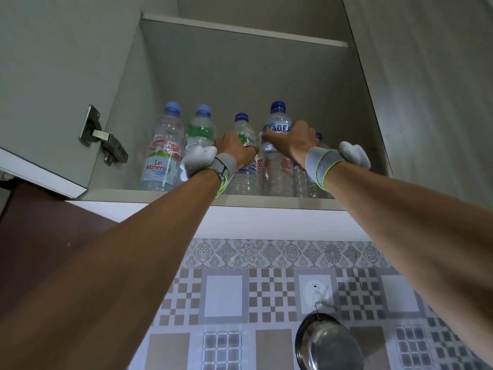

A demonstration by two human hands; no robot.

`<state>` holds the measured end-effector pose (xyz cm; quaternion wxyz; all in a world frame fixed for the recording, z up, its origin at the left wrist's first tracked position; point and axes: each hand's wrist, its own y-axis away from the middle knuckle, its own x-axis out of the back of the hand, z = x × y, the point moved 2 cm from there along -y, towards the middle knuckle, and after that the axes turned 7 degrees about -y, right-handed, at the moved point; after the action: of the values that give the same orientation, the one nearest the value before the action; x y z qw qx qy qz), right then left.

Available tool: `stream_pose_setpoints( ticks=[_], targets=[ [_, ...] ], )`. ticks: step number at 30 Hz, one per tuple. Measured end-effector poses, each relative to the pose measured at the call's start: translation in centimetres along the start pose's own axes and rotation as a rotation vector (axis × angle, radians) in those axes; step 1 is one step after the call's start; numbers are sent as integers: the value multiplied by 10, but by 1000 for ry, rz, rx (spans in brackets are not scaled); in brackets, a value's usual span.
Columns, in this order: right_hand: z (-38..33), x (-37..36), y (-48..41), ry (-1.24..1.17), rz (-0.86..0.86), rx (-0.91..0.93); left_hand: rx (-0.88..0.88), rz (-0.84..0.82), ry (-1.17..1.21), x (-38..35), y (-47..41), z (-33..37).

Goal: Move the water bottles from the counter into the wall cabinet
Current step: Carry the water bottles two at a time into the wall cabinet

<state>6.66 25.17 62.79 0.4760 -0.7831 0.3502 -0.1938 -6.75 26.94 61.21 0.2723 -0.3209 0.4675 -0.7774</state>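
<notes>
While both arms reach into the wall cabinet (266, 76), my left hand (234, 148) clasps the star-label bottle (244, 156) and my right hand (293, 140) clasps the Aqua bottle (277, 124), at 12 o'clock; Le Minerale bottle (161, 156) stands at 10.

Clear ribbed plastic bottles (246, 166) with glossy blue caps (277, 106); matt grey laminate cabinet (240, 76); brushed metal hinge (102, 136) at left; knit cloth wristbands (321, 164); shiny steel pot (326, 343) at bottom; smooth patterned tiles (224, 295).
</notes>
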Motion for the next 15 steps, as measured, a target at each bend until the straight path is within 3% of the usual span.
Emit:
stream_pose_setpoints(
  ticks=[11, 15],
  targets=[
    [5, -11, 3, 3, -152, -95, -55, -93, -53, 1, 0, 1],
    [2, -1, 13, 22, -263, -221, -93, -145, -112, 3, 6, 1]
  ],
)
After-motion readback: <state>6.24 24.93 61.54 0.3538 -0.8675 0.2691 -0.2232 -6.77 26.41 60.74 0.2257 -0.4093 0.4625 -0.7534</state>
